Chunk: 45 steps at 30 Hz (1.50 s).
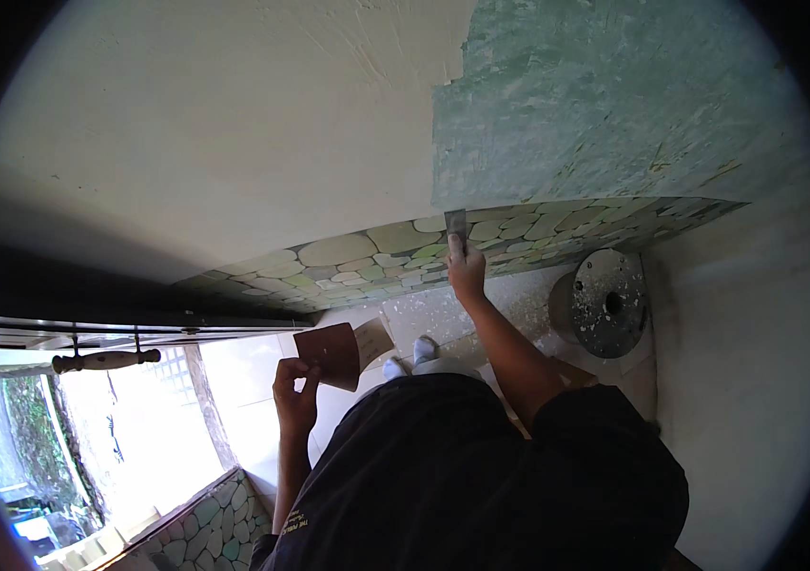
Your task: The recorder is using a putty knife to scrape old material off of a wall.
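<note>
Scraper juts past the right grip clasping it; left grip pinches a brown sheet.

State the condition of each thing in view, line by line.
Left hand: pinching reddish-brown sheet
Reddish-brown sheet: slightly curved
Right hand: gripping putty knife
Putty knife: blade at wall, contact unclear
Wall: part blue-green, part off-white
Round drum: upright, spattered white
Floor: speckled white
Door: open or shut, unclear

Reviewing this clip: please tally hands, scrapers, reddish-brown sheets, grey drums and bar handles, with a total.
Hands: 2, left hand and right hand
Scraper: 1, in the right hand
Reddish-brown sheet: 1, in the left hand
Grey drum: 1
Bar handle: 1
Total: 6
</note>
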{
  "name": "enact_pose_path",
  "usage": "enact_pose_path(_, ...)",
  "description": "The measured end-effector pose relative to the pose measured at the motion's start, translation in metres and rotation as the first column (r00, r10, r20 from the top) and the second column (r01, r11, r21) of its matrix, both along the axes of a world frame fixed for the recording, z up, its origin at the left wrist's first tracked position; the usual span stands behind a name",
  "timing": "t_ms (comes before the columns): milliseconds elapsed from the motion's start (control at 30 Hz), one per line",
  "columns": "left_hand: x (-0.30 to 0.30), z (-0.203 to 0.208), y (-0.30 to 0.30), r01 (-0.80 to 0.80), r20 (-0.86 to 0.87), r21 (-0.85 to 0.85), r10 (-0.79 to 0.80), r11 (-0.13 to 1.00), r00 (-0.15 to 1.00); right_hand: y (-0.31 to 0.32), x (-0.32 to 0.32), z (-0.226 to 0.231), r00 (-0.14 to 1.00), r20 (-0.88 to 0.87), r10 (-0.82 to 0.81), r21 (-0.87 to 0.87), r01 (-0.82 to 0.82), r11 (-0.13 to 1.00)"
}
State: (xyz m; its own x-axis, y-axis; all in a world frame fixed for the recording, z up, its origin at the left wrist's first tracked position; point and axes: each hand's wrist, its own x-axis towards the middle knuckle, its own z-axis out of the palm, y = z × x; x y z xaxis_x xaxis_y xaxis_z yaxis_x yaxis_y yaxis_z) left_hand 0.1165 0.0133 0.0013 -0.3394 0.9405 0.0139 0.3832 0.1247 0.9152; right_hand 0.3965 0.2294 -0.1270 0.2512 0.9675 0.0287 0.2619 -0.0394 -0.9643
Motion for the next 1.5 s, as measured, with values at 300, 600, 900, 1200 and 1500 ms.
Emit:
enact_pose_path(300, 0.009, 0.005, 0.005, 0.004, -0.027, 0.029, -0.003, 1.000, 1.000, 0.019, -0.003, 0.014, 0.995, -0.097, -0.018, 0.053, 0.023, 0.998)
enact_pose_path(600, 0.009, 0.001, 0.004, -0.022, -0.029, 0.020, 0.023, 1.000, 0.999, 0.019, 0.006, 0.015, 0.999, -0.033, 0.024, -0.033, -0.025, 0.999)
enact_pose_path(900, 0.010, -0.009, 0.011, -0.024, 0.021, 0.058, 0.023, 0.998, 1.000, -0.001, 0.013, 0.011, 0.998, 0.060, -0.014, -0.038, 0.016, 0.999)
enact_pose_path(1200, 0.016, -0.008, 0.019, -0.009, 0.057, 0.071, 0.005, 0.997, 0.998, -0.007, 0.023, 0.000, 0.992, 0.114, -0.056, 0.040, 0.051, 0.998)
enact_pose_path(1500, 0.017, -0.018, 0.014, -0.013, 0.092, 0.067, 0.006, 0.998, 0.996, -0.004, 0.019, 0.014, 0.999, 0.030, -0.012, 0.064, 0.010, 0.998)
